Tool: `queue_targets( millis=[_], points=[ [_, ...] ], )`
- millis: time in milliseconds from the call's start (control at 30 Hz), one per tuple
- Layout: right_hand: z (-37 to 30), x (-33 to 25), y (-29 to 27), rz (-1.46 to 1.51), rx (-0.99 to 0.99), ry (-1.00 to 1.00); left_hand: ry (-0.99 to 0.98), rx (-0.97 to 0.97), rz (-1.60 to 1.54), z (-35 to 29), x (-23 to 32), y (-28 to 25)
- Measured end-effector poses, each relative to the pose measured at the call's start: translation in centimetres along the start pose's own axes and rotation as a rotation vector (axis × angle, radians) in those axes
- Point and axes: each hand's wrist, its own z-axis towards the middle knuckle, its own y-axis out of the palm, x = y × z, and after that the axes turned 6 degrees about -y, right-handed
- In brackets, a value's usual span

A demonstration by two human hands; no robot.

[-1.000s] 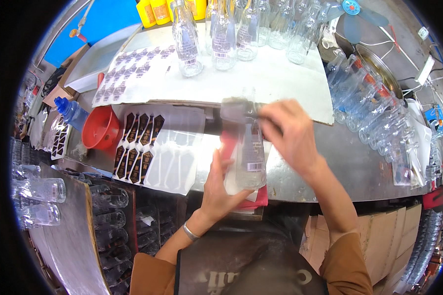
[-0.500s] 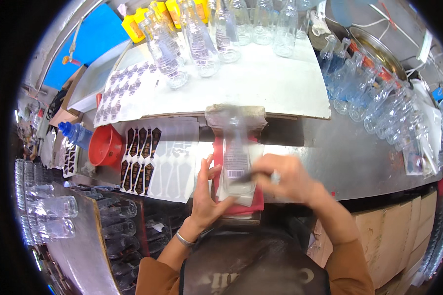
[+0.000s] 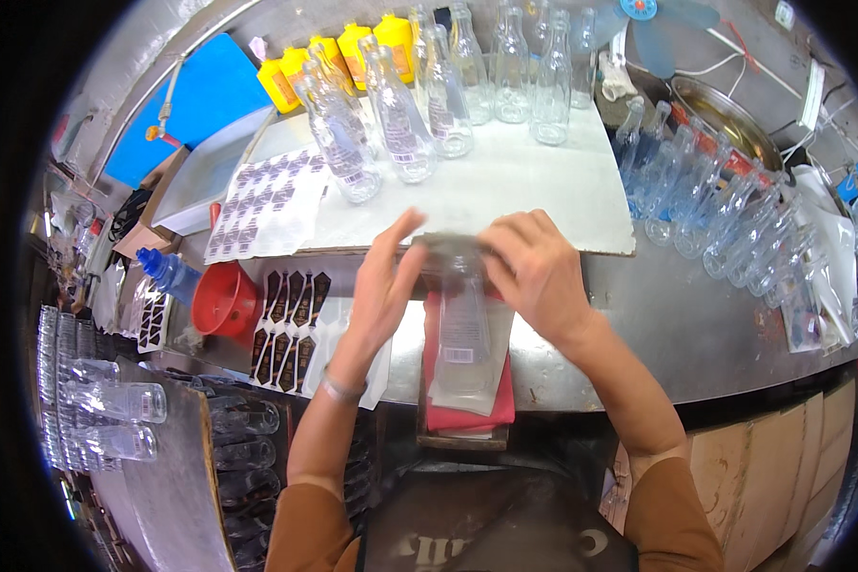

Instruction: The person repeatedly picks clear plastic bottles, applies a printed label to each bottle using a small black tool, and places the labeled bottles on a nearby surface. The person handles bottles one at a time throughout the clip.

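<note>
A clear glass bottle [image 3: 463,334] with a printed back label lies on its back, its base toward me. Under it are white paper sheets [image 3: 494,381] and a red cloth [image 3: 439,417] on a small wooden stand. My left hand [image 3: 381,286] is beside the bottle's neck end, thumb and fingers apart. On the other side of the neck, my right hand [image 3: 539,276] has its fingers bent inward. A dark blurred shape [image 3: 448,245] lies between the hands over the neck end; I cannot make out what it is or whether the right fingers grip it.
Labelled bottles [image 3: 405,143] and plain ones [image 3: 550,105] stand on the white board [image 3: 534,200], before yellow jugs [image 3: 394,48]. Label sheets [image 3: 262,205] and black-and-gold labels [image 3: 291,315] lie left, near a red bucket [image 3: 227,300]. More bottles [image 3: 715,219] crowd the right; cardboard boxes [image 3: 734,467] stand below.
Both hands have moved away from me, from the bottle's base to its neck end. The dark flat tool in my right hand no longer shows clearly. The bottle stays lying on the stand.
</note>
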Motion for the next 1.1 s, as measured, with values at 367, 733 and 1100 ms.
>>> queue_targets(
  millis=[367,733,1100],
  points=[
    [-7.7,-5.8,-6.9,0.630,-0.276,0.547,-0.085,0.063,-0.257,-2.3,4.5,2.8],
    [-5.6,0.1,-8.5,1.017,0.282,1.005,0.371,0.350,-0.263,8.5,8.7,-6.1],
    [14.3,20.7,-9.5,-0.160,0.275,0.325,0.304,0.335,-0.152,15.4,1.6,-5.6]
  ],
)
